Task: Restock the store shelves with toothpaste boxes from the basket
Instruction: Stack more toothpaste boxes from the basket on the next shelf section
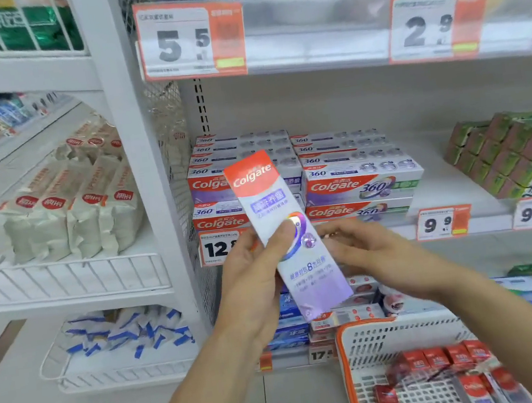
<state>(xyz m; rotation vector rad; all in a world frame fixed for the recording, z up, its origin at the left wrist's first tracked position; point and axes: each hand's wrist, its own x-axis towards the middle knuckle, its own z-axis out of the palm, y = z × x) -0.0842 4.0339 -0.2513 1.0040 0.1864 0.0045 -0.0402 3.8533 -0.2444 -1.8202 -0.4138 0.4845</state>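
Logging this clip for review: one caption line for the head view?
Left hand grips a Colgate toothpaste box before stacked Colgate 360 boxes; right hand touches it; basket below.

My left hand (252,290) is raised in front of me, thumb pressed across the face of the toothpaste box (287,232) and fingers curled behind it, while my right hand (371,255) reaches in from the right, palm down, fingers loosely extended toward its edge.

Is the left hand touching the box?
Touching. The head view shows the left hand gripping the Colgate box, its thumb pressed flat across the front.
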